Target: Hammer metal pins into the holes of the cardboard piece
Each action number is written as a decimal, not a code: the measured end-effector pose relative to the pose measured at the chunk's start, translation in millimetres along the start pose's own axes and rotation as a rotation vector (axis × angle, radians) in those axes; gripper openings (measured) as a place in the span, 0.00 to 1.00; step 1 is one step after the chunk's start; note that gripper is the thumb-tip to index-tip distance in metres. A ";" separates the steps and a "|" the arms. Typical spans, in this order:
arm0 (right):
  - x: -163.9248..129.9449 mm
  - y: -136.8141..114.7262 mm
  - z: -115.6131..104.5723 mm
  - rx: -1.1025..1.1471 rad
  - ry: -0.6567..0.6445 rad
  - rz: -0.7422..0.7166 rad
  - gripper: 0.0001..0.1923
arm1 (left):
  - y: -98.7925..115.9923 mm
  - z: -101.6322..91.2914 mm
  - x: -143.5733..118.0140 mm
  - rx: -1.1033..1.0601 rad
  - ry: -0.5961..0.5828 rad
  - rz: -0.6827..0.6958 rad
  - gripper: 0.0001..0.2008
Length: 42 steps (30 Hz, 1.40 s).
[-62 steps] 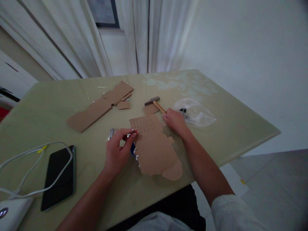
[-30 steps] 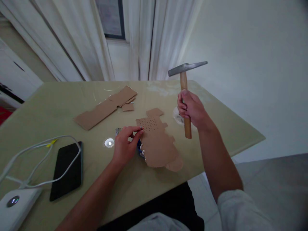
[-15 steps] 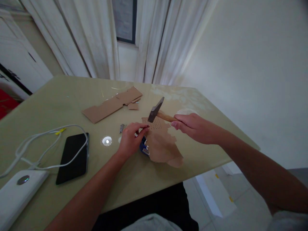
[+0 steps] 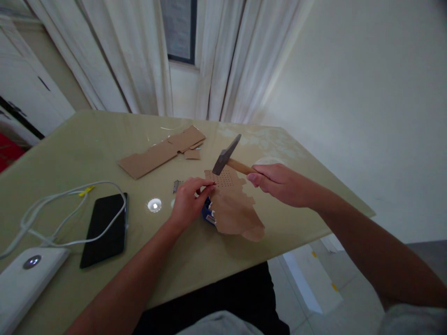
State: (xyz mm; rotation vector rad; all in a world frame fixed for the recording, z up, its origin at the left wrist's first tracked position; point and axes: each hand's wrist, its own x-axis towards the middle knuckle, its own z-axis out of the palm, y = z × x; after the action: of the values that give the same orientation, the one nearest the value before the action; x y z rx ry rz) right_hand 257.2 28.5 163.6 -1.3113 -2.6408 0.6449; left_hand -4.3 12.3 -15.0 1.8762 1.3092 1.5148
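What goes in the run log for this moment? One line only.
right hand: grips hammer | left hand: pinches at perforated cardboard | hammer head above holes

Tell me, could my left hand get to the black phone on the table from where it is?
Probably yes. The left hand rests at the punched cardboard, and the black phone lies to its left on the table with only a white cable draped over it.
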 end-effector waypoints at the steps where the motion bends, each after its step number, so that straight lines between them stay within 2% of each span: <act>1: 0.6 0.3 0.9 0.003 -0.005 0.003 0.27 | 0.2 -0.2 0.0 0.001 0.001 0.001 0.09; 5: 4.2 3.6 6.8 -0.024 -0.085 0.010 0.27 | -0.2 -0.1 -0.2 0.001 0.002 0.006 0.09; 13: 0.8 0.5 1.3 -0.002 -0.014 0.019 0.25 | -2.3 0.6 -0.1 0.004 0.006 0.018 0.08; 19: 4.9 4.6 11.2 -0.019 -0.094 0.019 0.25 | -1.7 1.2 -0.6 0.008 0.013 0.005 0.08; 27: -3.1 -2.7 -5.1 0.028 0.032 0.005 0.29 | -2.8 -0.2 -0.1 0.011 -0.008 0.030 0.09; 33: 4.0 4.1 10.1 0.004 -0.071 0.018 0.31 | -3.7 1.3 -0.8 0.019 0.008 0.041 0.10; 42: -1.7 -2.9 -0.7 0.012 0.014 0.012 0.28 | -4.1 0.8 -0.9 0.024 -0.008 0.037 0.10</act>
State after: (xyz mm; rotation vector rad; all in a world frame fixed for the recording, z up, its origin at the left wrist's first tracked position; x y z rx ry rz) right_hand 256.4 25.8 165.5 -1.3243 -2.6161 0.6501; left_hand -5.3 13.7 -18.9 1.9298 1.3013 1.5151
